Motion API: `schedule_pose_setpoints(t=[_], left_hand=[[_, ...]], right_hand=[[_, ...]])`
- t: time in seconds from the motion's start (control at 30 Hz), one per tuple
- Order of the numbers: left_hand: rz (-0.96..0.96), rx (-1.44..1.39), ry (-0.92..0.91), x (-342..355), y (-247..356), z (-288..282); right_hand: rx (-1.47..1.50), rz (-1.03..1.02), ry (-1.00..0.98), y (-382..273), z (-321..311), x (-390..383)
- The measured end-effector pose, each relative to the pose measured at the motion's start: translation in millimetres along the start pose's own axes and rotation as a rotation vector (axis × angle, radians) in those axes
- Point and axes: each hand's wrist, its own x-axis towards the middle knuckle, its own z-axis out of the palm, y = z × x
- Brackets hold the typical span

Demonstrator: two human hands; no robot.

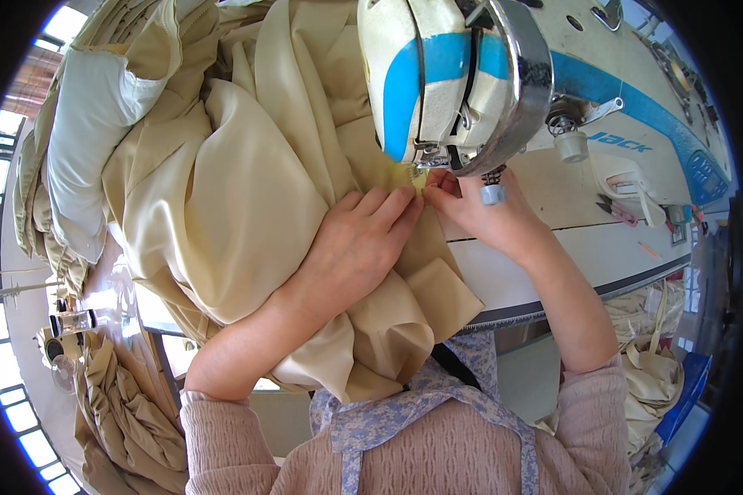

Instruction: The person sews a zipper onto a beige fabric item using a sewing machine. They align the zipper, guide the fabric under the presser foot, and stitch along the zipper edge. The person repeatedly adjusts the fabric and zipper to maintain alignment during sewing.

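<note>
A large beige cloth [231,190] lies in loose folds under the sewing machine head [437,74]. My left hand [359,243] rests on it palm down, its fingers stretched toward the needle area. Close by, my right hand [487,210] has its thumb and fingertips pinched at the edge of the cloth beside the presser foot. Part of the right fingers is hidden behind the machine head and its light blue knob [493,195]. A small lamp glow lights the cloth at the fingertips.
White fabric [99,140] and more beige cloth are heaped at the far left. Pink-handled thread snips [617,210] lie on the machine bed at right. Beige garments [128,412] hang at lower left. A blue bag [685,396] with pale cloth is at lower right.
</note>
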Motion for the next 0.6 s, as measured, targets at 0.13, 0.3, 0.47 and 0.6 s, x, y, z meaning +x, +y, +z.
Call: schedule_pose_setpoints(t=[0.13,0.3,0.47,0.6], left_hand=[[0.027,0.018,0.007,0.9,-0.8,1.0],[0.078,0.033,0.095,1.2,-4.5,6.1],[0.07,0.039,0.069,0.8,-4.2,6.2],[0.082,0.043,0.062,1.9,-5.2,5.2]], right_hand=[[-0.052,0.008,0.011,5.3,0.7,-0.6],[-0.075,0.022,0.006,-3.9,-6.1,-7.1],[-0.242,-0.494,0.128,3.4,-11.8,-21.7],[-0.297,-0.553,0.043,13.8,-7.4,-27.6]])
